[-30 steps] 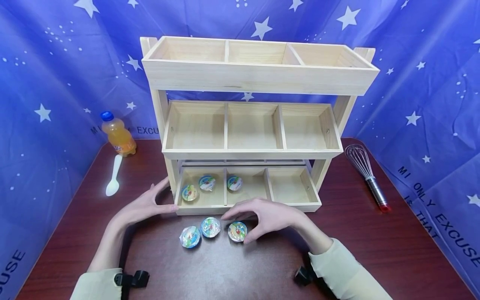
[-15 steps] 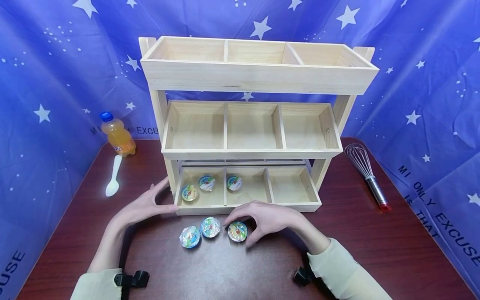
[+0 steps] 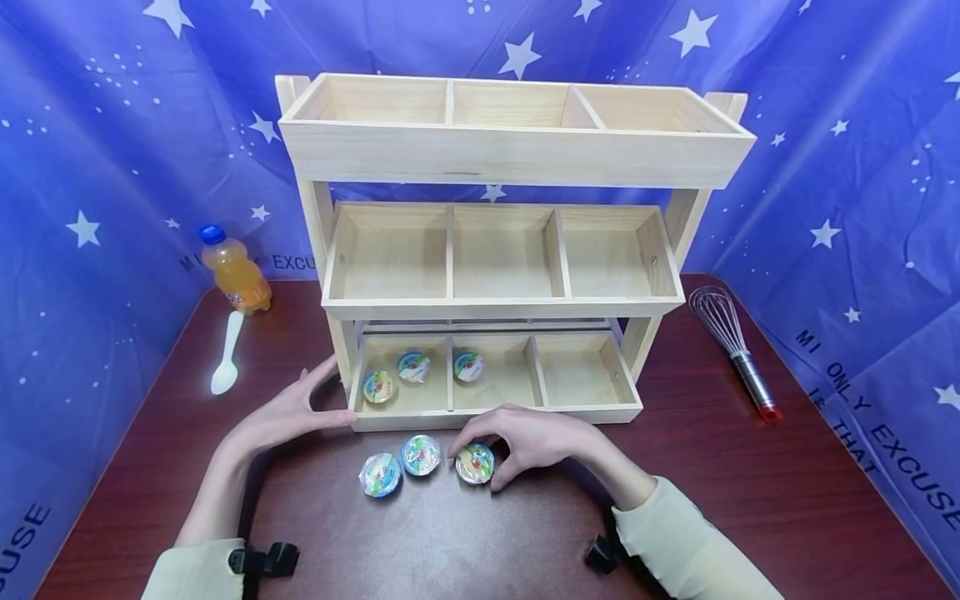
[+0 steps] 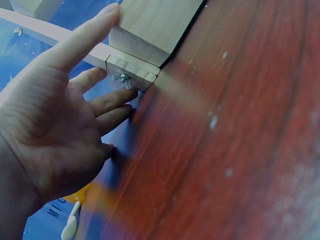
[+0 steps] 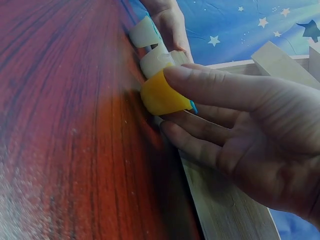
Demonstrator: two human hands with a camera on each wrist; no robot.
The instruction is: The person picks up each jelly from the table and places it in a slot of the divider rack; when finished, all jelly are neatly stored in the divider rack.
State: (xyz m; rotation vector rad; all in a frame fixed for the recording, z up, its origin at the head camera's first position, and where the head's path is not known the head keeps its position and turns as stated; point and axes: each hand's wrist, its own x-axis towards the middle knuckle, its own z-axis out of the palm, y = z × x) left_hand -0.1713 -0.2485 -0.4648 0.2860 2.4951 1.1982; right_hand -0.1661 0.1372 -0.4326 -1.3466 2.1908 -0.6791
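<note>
Nearest: pale cream sleeve cuffs point(image 3: 660, 517), w/ a small black device point(image 3: 281, 558) at each wrist, over dark red-brown wood-grain table point(image 3: 450, 554). On it, a row of 3 round foil-lidded cups: 2 whitish ones on L, i.e. white cup w/ blue-green lid point(image 3: 380, 474) & white cup w/ crinkled lid point(image 3: 422, 455), just beside each other; then yellow plastic cup point(image 3: 475, 463) on R, a bit apart. R hand point(image 3: 528, 437) has thumb & fingers curved round yellow cup, spread approx its width; cup sits upright on table. L hand point(image 3: 288, 408): fingers wide, thumb on front L corner of rack's btm bin, other fingers beside the upright w/ metal wing nut point(image 4: 122, 78).

Behind: pale 3-tier wooden rack point(image 3: 510, 156), 3 comps per tier. Btm tier: yellowish cup point(image 3: 378, 386) & blue-lidded cup point(image 3: 414, 365) in L comp., another lidded cup point(image 3: 468, 366) in mid comp. nr L divider.

Table sides: white plastic spoon point(image 3: 229, 350) far L, wire whisk w/ red-tipped handle point(image 3: 742, 360) far R. Past spoon, orange-drink bottle w/ blue cap point(image 3: 240, 271), upright. Backdrop: blue star-print cloth point(image 3: 825, 183).
</note>
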